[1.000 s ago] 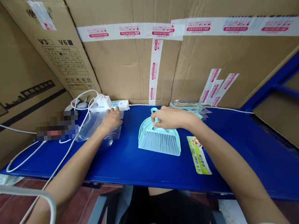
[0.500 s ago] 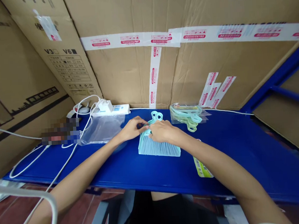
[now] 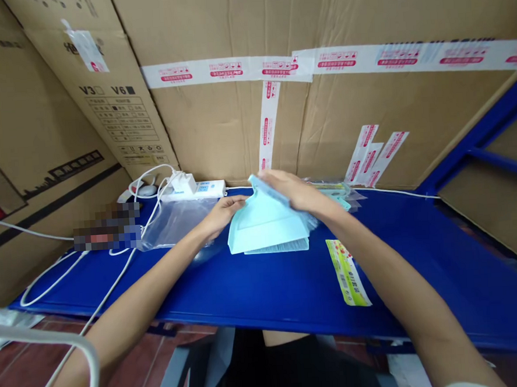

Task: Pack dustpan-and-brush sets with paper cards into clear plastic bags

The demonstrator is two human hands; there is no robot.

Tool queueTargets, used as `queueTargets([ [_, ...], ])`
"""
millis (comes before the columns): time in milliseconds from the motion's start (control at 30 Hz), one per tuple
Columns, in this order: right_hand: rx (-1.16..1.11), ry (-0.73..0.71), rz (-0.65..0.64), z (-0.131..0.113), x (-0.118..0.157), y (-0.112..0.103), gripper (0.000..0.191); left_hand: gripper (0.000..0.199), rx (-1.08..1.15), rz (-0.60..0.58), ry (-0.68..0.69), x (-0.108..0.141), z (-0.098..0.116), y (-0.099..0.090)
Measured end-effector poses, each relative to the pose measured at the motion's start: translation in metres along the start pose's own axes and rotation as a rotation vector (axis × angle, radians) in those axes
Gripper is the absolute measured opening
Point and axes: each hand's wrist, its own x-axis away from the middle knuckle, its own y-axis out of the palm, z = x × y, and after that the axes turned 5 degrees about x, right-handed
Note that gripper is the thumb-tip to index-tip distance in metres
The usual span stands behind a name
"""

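A light-blue dustpan (image 3: 264,223) is tilted above the blue table, its wide edge towards me. My left hand (image 3: 225,212) pinches the dustpan's left side between thumb and fingers. Over its upper right lies my right hand (image 3: 290,190), fingers closed round the small hand brush (image 3: 272,188), which is blurred by motion. Pale bristles show below that hand's wrist. The hand covers the brush handle. A yellow-green printed card (image 3: 349,274) lies on the table beside my right forearm.
Behind my right hand lie bagged dustpan sets (image 3: 340,197). To the left are a clear plastic bag (image 3: 172,222), a white power strip (image 3: 210,189) and loose white cables (image 3: 123,266). Cardboard (image 3: 219,131) walls the back of the blue table (image 3: 256,299).
The dustpan with the brush has been lifted and tilted off the table. My right hand has risen with the brush; my left hand has shifted left onto the pan's side.
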Motion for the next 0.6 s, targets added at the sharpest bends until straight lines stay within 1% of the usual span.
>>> queueTargets([
  [33, -0.067, -0.029, 0.053, 0.002, 0.002, -0.009, 0.043, 0.04, -0.015, 0.074, 0.003, -0.003, -0.001, -0.004],
  [67, -0.1, -0.046, 0.11, 0.004, 0.004, -0.018, 0.044, 0.037, -0.023, 0.175, 0.018, -0.006, -0.001, -0.01],
  [100, -0.092, -0.042, 0.167, 0.006, 0.007, -0.026, 0.045, 0.033, -0.021, 0.288, 0.043, -0.01, 0.0, -0.016],
  [133, -0.049, -0.017, 0.207, 0.008, 0.009, -0.031, 0.046, 0.03, -0.007, 0.429, 0.097, -0.014, 0.002, -0.024],
  [167, 0.018, 0.027, 0.215, 0.01, 0.011, -0.035, 0.045, 0.027, 0.008, 0.526, 0.147, -0.017, 0.005, -0.032],
  [200, 0.096, 0.086, 0.188, 0.012, 0.012, -0.036, 0.044, 0.025, 0.023, 0.592, 0.192, -0.019, 0.009, -0.039],
  [233, 0.173, 0.147, 0.126, 0.014, 0.012, -0.033, 0.041, 0.024, 0.042, 0.658, 0.249, -0.021, 0.013, -0.046],
  [300, 0.302, 0.241, -0.063, 0.015, 0.01, -0.021, 0.039, 0.021, 0.1, 0.757, 0.349, -0.024, 0.02, -0.056],
  [367, 0.4, 0.268, -0.256, 0.012, 0.005, -0.002, 0.04, 0.02, 0.15, 0.803, 0.406, -0.024, 0.024, -0.062],
  [400, 0.439, 0.264, -0.329, 0.009, 0.003, 0.009, 0.041, 0.02, 0.16, 0.802, 0.414, -0.024, 0.024, -0.063],
  [433, 0.465, 0.26, -0.375, 0.006, 0.002, 0.021, 0.041, 0.02, 0.161, 0.795, 0.42, -0.024, 0.024, -0.064],
  [533, 0.518, 0.276, -0.436, -0.005, 0.001, 0.051, 0.041, 0.024, 0.127, 0.758, 0.42, -0.025, 0.019, -0.065],
  [600, 0.546, 0.294, -0.458, -0.009, 0.001, 0.066, 0.042, 0.028, 0.096, 0.74, 0.401, -0.026, 0.016, -0.066],
])
